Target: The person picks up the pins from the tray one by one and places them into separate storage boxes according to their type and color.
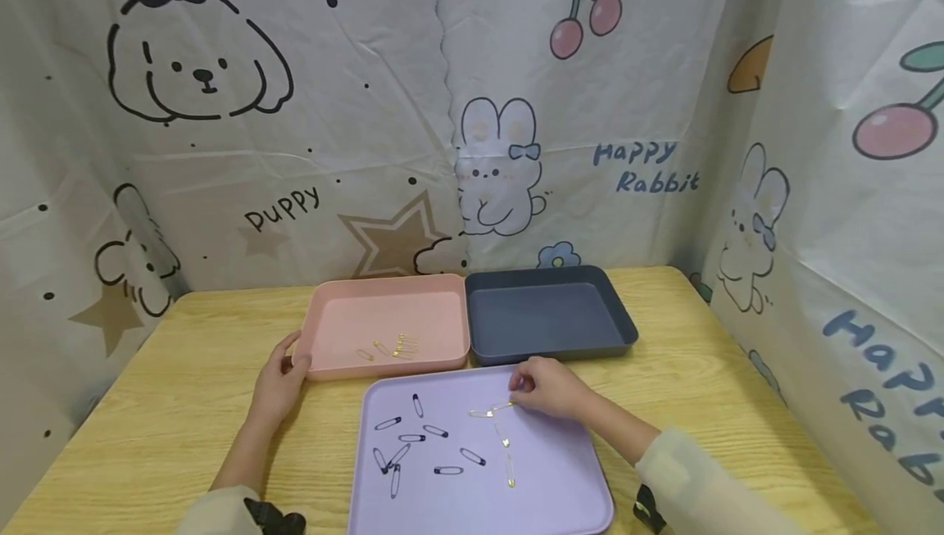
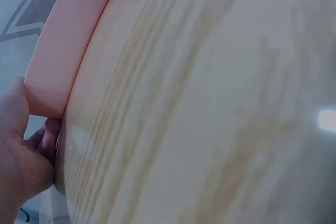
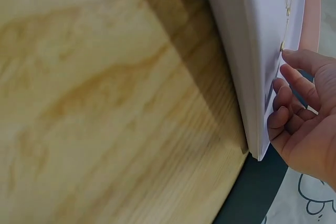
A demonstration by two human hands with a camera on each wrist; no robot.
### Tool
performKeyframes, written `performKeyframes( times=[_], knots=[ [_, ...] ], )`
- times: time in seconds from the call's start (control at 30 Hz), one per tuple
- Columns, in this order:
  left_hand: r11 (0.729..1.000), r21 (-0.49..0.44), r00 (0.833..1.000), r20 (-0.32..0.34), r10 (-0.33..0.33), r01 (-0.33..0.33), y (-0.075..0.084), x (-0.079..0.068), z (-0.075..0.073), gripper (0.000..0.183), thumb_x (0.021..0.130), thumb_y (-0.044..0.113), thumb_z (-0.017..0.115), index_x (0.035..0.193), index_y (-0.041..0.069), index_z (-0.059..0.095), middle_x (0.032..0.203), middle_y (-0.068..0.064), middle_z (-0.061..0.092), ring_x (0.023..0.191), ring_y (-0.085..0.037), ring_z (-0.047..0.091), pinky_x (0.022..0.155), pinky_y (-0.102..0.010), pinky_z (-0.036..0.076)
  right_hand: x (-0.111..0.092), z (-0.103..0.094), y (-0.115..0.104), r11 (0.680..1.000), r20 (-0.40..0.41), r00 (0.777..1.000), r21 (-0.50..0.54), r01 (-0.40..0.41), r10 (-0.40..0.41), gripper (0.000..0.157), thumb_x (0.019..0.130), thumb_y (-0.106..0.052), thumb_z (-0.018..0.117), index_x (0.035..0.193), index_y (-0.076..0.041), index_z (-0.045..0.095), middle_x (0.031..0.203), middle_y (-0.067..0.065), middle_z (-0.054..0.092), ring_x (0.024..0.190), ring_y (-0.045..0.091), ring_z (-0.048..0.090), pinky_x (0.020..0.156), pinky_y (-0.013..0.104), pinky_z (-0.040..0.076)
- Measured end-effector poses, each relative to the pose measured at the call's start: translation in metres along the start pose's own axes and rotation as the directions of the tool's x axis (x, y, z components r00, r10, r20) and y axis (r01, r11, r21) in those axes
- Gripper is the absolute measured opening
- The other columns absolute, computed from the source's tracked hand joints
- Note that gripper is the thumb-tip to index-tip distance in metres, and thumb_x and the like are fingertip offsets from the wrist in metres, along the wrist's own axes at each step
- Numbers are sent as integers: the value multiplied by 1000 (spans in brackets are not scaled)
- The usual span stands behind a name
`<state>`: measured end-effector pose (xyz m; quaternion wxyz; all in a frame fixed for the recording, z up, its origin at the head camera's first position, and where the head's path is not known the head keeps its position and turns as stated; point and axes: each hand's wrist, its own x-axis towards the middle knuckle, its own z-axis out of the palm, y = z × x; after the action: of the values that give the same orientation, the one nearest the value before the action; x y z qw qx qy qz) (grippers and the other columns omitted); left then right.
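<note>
The left hand clasps the near left corner of the pink tray while the right hand, fingers part-curled, touches a gold pin on the purple tray, pinch unclear, black pins leftward, the dark tray just beyond.

Gold pins look shiny metal, the purple tray matt plastic

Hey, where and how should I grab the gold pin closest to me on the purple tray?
I'd pinch the gold pin across its cap, coming from above and your side. It lies flat on the tray with the cap toward you, and another pin lies just beyond its far end.
</note>
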<state>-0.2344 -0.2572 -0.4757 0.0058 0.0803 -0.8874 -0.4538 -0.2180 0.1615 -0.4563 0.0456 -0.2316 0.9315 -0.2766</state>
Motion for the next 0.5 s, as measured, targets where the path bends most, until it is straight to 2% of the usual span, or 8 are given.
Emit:
performKeyframes(
  times=[0.23, 0.5],
  knots=[
    [1000, 5, 1000, -21, 8, -8, -1, 2, 2, 56, 98, 34, 39, 149, 14, 24, 112, -17, 46, 94, -23, 42, 74, -29, 37, -3, 2, 1, 1000, -12, 1000, -18, -12, 11, 4, 80, -18, 70, 79, -15, 68, 68, -8, 51, 65, 5, 44, 60, 20, 38],
    [1000, -13, 1000, -3, 4, -4, 1, 1, 0, 57, 98, 34, 39, 150, 15, 21, 117, -18, 44, 97, -23, 41, 76, -29, 37, -6, 2, -2, 1000, 4, 1000, -10, -3, 3, 4, 79, -18, 72, 81, -16, 69, 70, -9, 53, 67, 5, 45, 61, 20, 39]
  ],
)
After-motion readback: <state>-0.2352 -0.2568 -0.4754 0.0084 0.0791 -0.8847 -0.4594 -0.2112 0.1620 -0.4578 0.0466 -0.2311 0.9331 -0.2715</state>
